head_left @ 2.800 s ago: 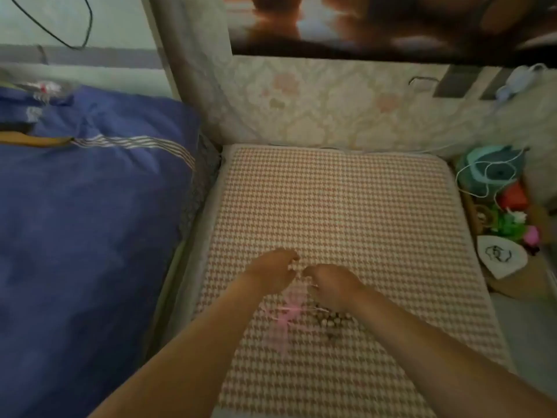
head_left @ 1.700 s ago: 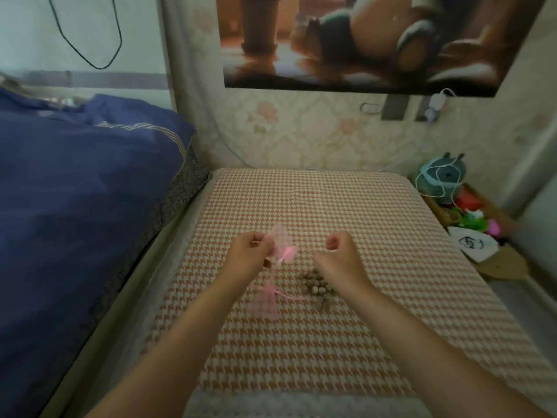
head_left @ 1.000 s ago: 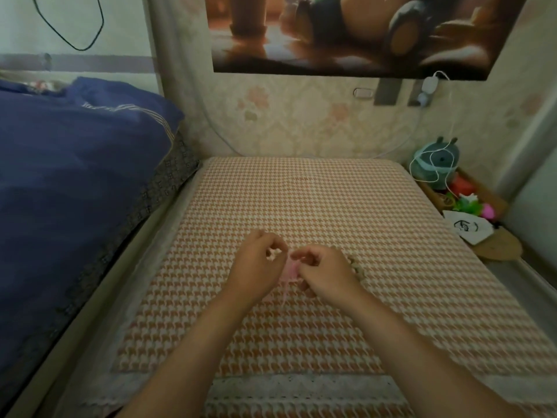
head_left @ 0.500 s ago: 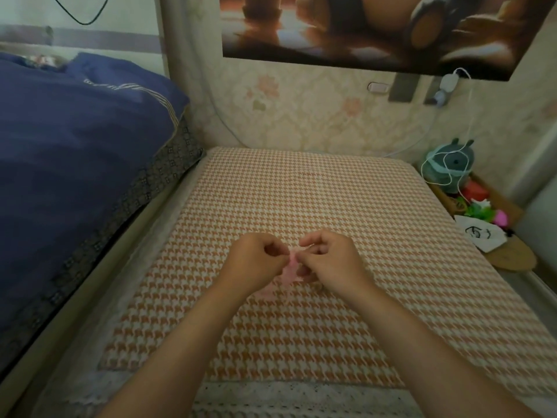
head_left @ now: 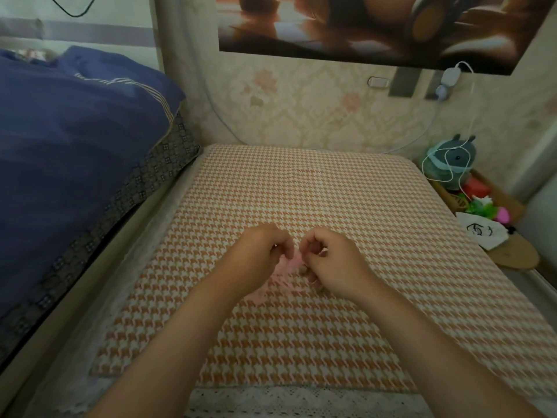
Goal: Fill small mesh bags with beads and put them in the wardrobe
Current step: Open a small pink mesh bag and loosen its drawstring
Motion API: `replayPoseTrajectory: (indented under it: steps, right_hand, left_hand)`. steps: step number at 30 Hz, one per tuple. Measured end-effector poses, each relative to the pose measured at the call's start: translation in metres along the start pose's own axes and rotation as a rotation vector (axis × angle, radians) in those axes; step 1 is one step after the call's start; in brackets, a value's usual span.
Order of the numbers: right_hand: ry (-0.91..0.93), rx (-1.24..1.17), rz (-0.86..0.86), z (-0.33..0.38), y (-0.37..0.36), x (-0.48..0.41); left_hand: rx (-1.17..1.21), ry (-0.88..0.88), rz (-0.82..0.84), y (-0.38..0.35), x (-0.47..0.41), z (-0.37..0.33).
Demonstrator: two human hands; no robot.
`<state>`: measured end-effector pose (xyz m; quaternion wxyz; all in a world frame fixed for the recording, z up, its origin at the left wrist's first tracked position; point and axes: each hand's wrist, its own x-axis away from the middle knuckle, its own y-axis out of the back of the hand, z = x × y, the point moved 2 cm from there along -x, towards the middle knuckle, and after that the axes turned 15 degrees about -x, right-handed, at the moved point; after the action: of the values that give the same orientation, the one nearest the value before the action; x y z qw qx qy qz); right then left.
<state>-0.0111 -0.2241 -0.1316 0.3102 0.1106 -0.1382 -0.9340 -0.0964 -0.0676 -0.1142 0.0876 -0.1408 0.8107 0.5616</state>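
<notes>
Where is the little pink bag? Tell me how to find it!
Look at the big orange-and-white checked cloth. Near its middle, the left hand and right hand meet, and the pink mesh bag peeks out between and under them. It is the only pink thing on that cloth.

- The back wall [head_left: 301, 110] has pale wallpaper with faded flowers; a large dark poster [head_left: 361, 25] hangs on it.
- A white charger [head_left: 450, 75] sits in a socket under the poster, its cable hanging down.
- On the left is a bed [head_left: 126, 191] with a dark blue duvet [head_left: 75, 146].
- The counter [head_left: 301, 191] wears an orange-and-white checked cloth with lace [head_left: 301, 402] at the near edge.
- The light is dim and warm.
</notes>
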Motion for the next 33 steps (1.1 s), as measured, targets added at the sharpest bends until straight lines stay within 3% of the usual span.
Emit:
replayPoseTrajectory:
  steps: [5,8,16,23,28,33]
  right_hand:
    - [0.146,0.272,0.169,0.008,0.003,0.007]
    - [0.187,0.368,0.170,0.012,0.003,0.008]
    - [0.077,0.051,0.114,0.008,0.008,0.007]
    - [0.019,0.141,0.319,0.007,0.008,0.009]
    - [-0.023,-0.081,0.387,0.011,0.017,0.007]
    - [-0.059,0.075,0.410,0.004,0.023,0.007]
  left_hand:
    - [0.111,0.059,0.013,-0.005,-0.001,0.007]
    - [0.181,0.101,0.057,-0.005,-0.001,0.010]
    - [-0.019,-0.052,0.055,-0.002,0.000,0.006]
    - [0.173,-0.105,0.147,-0.001,0.004,0.006]
    - [0.287,-0.068,0.140,0.003,0.004,0.005]
    - [0.269,-0.064,0.244,0.004,0.007,0.008]
